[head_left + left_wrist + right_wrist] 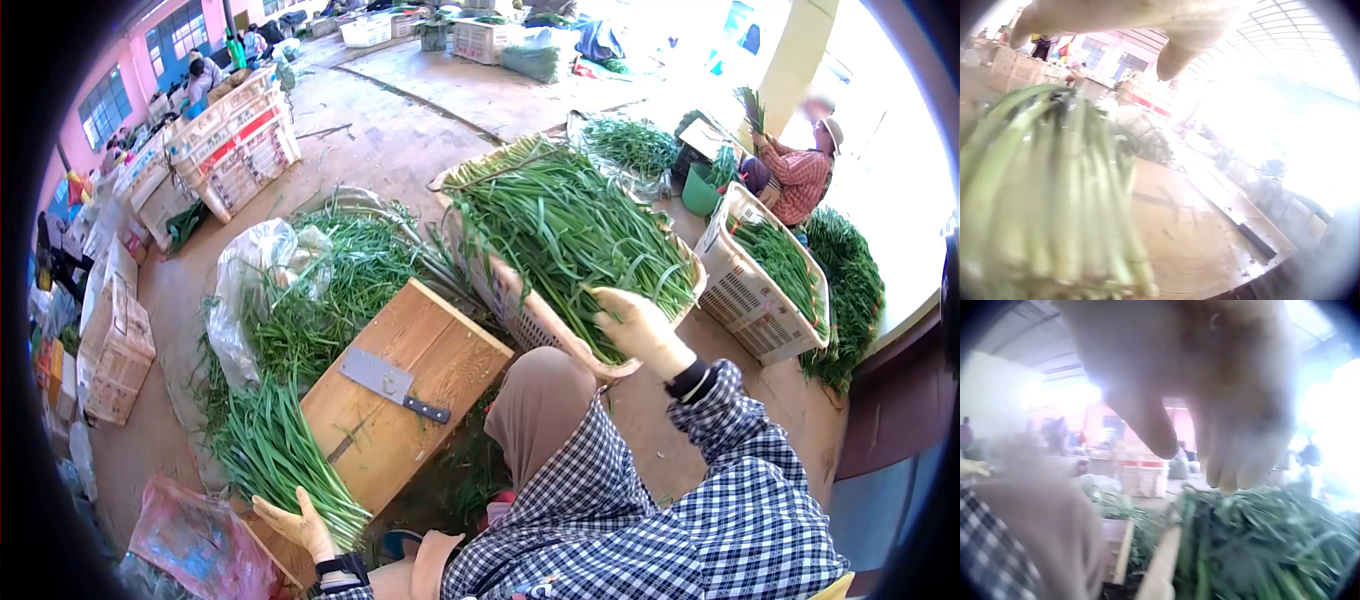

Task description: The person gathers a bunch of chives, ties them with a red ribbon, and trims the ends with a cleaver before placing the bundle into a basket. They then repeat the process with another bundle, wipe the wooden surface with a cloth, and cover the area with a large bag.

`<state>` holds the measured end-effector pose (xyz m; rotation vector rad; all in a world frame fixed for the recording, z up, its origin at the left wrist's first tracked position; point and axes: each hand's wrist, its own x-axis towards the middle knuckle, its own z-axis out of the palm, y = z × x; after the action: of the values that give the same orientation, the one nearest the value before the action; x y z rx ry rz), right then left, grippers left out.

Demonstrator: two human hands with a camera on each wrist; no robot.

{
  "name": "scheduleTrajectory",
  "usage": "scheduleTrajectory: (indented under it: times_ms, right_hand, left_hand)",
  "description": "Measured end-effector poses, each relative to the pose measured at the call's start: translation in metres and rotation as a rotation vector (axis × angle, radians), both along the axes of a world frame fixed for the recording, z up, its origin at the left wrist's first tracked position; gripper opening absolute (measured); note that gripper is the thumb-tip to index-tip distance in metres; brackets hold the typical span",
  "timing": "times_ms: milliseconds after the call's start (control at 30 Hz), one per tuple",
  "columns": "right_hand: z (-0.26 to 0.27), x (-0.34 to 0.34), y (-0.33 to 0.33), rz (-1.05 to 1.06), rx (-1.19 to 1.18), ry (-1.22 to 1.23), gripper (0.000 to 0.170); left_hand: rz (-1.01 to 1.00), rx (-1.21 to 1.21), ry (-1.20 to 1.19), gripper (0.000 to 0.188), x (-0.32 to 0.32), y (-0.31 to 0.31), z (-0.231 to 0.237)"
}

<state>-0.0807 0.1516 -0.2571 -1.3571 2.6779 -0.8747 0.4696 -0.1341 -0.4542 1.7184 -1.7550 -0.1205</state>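
My left hand (300, 524), gloved with thumb and fingers spread, is beside the pale cut ends of a bunch of long green stalks (280, 440). In the left wrist view the stalk bunch (1060, 200) lies below the spread fingers. The bunch rests along the left edge of a wooden board (430, 350). A cleaver (378, 375) with a black handle lies flat on that board. Over the near end of a crate (530, 318) heaped with long greens (560, 220), my right hand (640, 330) reaches with fingers extended, close above the leaves (1254, 531).
Loose trimmings (340, 270) and a clear plastic bag (245, 300) lie beyond the board. To the right stands another crate (760, 290) of greens, near a seated person (800, 170) holding a bunch. Stacked crates (235, 140) stand at back left; a pink plastic bag (200, 540) lies front left.
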Motion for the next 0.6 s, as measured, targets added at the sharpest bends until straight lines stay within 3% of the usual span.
scheduleTrajectory:
  times_ms: [100, 167, 300, 333, 467, 533, 600]
  right_hand:
    - [-0.054, -0.084, 0.058, -0.262, 0.008, -0.087, 0.04]
    - [-0.067, -0.116, 0.073, -0.389, 0.064, -0.116, 0.041]
    - [-0.06, -0.13, 0.055, -0.287, -0.105, -0.187, 0.04]
    - [-0.054, -0.128, 0.049, -0.245, -0.051, -0.178, 0.038]
    - [-0.061, -0.133, 0.062, -0.22, 0.194, -0.067, 0.039]
    - [-0.07, -0.138, 0.077, -0.317, 0.459, 0.083, 0.043]
    - [-0.076, -0.126, 0.092, -0.295, 0.488, -0.054, 0.05]
  left_hand:
    - [-0.246, -0.039, 0.059, 0.09, -0.051, 0.026, 0.029]
    - [-0.367, 0.08, 0.087, 0.086, -0.094, 0.053, 0.046]
    - [-0.722, 0.28, 0.146, 0.093, -0.159, 0.102, 0.055]
    - [-0.818, 0.286, 0.195, 0.091, -0.169, 0.109, 0.049]
    - [-0.911, 0.388, 0.149, 0.085, -0.188, 0.127, 0.046]
    - [-0.901, 0.439, 0.144, 0.08, -0.184, 0.128, 0.04]
    - [-0.854, 0.504, 0.166, 0.077, -0.176, 0.127, 0.03]
